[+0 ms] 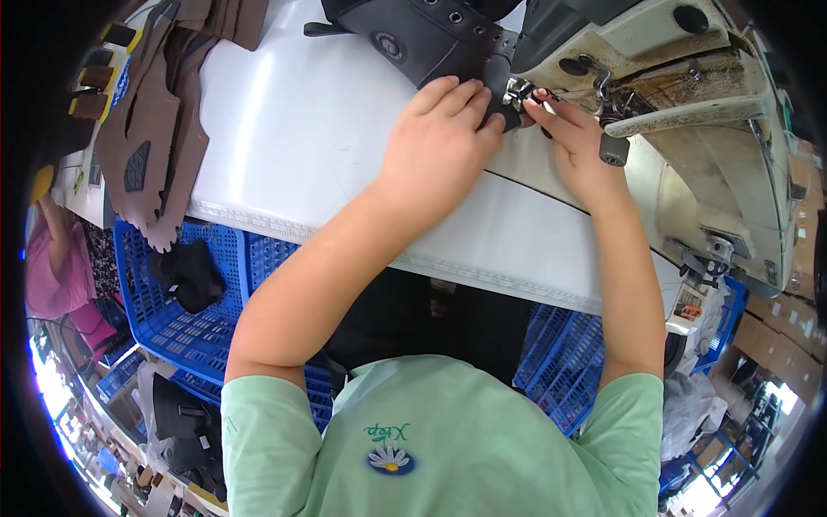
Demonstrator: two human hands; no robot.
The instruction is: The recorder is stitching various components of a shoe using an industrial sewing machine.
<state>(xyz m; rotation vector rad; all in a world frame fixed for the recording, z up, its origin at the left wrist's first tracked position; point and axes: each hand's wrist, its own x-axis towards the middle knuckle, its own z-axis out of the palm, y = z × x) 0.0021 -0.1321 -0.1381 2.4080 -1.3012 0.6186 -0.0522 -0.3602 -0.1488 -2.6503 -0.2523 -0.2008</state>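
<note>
A dark grey shoe upper (pixel 413 39) with metal eyelets lies on the white table (pixel 293 129), its edge under the presser foot (pixel 519 90) of a cream sewing machine (pixel 689 95). My left hand (pixel 439 146) presses down on the upper's edge just left of the presser foot, fingers curled over it. On the other side of the foot, my right hand (pixel 579 142) has its fingertips pinching the material at the needle area. The needle itself is hidden by my fingers.
Brown cut leather pieces (pixel 159 112) hang over the table's left end. Blue plastic crates (pixel 198 302) stand below, with black pieces (pixel 185 271) in one. A person in pink (pixel 52 267) is at far left. Cardboard boxes (pixel 788 336) sit at right.
</note>
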